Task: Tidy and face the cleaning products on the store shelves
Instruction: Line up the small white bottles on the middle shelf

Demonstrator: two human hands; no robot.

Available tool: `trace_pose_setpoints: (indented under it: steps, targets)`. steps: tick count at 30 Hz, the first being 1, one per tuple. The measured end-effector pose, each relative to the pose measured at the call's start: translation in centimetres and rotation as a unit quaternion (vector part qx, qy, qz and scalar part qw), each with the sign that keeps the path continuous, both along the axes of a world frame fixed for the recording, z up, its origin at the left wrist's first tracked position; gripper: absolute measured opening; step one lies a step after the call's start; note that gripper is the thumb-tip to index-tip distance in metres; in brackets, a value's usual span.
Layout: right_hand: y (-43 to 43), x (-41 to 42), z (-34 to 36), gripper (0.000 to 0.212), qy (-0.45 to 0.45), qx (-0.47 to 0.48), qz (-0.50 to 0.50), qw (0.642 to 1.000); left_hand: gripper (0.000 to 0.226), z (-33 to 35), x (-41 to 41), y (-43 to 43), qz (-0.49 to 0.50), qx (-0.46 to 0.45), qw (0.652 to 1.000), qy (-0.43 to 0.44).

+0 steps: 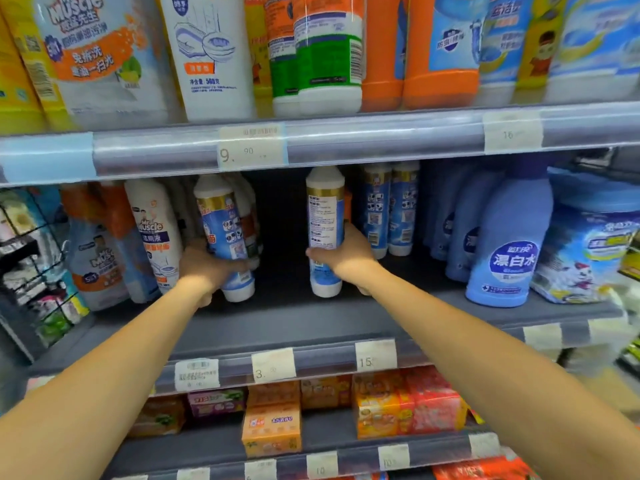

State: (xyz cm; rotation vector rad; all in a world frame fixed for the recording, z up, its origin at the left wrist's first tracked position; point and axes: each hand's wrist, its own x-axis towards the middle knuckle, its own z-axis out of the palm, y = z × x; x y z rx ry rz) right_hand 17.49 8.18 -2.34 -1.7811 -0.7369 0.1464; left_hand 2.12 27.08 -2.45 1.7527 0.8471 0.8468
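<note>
On the middle shelf (311,327) I hold two white-and-blue cleaner bottles with gold bands. My left hand (204,263) grips one bottle (223,223) near its base; it leans to the left with its picture label facing me. My right hand (346,258) grips the other bottle (325,216), which is upright and shows its back label of small print. A dark gap lies between the two bottles. Two matching bottles (388,209) stand further back to the right.
Mr Muscle bottles (152,233) stand left of my left hand, blue bleach bottles (505,244) and a bagged pack (585,258) to the right. The upper shelf holds orange, white and blue bottles (329,53). Boxed goods (272,429) fill the shelf below. A wire rack (31,258) stands at far left.
</note>
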Motion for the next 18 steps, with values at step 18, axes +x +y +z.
trace_pose_setpoints:
  steps: [18]
  targets:
    - [-8.4,11.3,-0.3,0.057,0.037,0.07,-0.156,0.985,0.061,2.9,9.6,-12.5,-0.166,0.014,0.986,0.019]
